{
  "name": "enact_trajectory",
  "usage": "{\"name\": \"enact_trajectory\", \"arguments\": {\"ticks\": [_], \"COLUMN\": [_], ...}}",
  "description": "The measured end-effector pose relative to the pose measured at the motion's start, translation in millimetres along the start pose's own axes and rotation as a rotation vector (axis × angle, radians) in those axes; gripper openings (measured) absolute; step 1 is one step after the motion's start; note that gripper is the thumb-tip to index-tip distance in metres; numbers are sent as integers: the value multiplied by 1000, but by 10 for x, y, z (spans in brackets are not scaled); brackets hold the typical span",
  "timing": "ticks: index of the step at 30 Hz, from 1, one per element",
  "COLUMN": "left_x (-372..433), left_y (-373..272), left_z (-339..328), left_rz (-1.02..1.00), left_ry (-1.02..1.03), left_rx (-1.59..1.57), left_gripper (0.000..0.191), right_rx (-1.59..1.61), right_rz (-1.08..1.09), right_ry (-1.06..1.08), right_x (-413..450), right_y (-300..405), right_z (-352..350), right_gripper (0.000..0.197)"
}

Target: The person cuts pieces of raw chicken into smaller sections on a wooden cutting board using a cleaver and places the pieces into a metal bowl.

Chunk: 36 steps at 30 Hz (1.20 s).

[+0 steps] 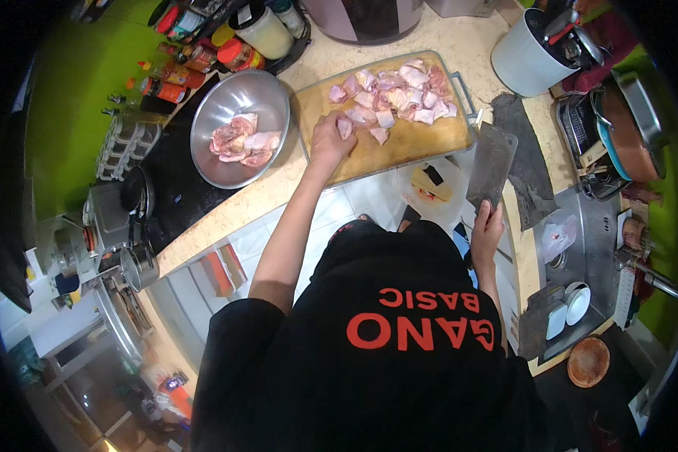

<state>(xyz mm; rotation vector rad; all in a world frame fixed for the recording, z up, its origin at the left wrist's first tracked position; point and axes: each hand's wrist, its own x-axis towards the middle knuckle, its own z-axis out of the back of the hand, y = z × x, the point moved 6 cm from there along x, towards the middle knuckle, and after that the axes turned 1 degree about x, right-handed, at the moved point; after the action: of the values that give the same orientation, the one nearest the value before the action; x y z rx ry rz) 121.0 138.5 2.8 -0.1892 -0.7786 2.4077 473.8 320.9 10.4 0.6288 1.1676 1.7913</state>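
My left hand (332, 138) is on the left part of a cutting board (367, 158), its fingers around a small piece of raw chicken (346, 128). In my right hand (487, 229) a cleaver (492, 164) is held by its handle, blade pointing away from me, off the board's right edge. Many cut pieces of raw chicken (398, 96) lie heaped across the far side of the board. Left of the board stands a steel bowl (203, 121) with larger raw chicken pieces (243, 141) inside.
A dark cloth (522, 164) lies on the counter right of the cleaver. Beyond it are a white utensil container (525, 56) and a sink (587, 243) with dishes. Sauce bottles and jars (240, 55) line the back left, beside a black cooktop (186, 198). A large pot (364, 20) stands behind the board.
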Motion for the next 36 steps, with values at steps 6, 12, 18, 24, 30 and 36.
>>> {"name": "enact_trajectory", "arguments": {"ticks": [6,12,18,24,30,36], "left_x": [734,1578,1281,761,534,735], "left_y": [-879,-454,-800,-421,1747,2453], "left_z": [308,-649,-584,904,1370,1210], "left_rz": [-176,-62,-57,-112,-96,-210], "left_ry": [-149,316,365,-21,225,412], "left_rx": [-116,149,287,-90,707,617], "left_gripper": [45,44,45,34,46,45], "right_rx": [-49,-69,-40,-73,-69,41], "right_rz": [27,-15,-57,102,-98,-3], "right_ry": [46,145,164,93,82,121], "right_x": [152,106,13,128,158,80], "right_y": [-48,-190,-294,-172,-5,426], "right_z": [3,-22,28,-44,-253,-587], "right_gripper": [26,24,28,30,32,27]}}
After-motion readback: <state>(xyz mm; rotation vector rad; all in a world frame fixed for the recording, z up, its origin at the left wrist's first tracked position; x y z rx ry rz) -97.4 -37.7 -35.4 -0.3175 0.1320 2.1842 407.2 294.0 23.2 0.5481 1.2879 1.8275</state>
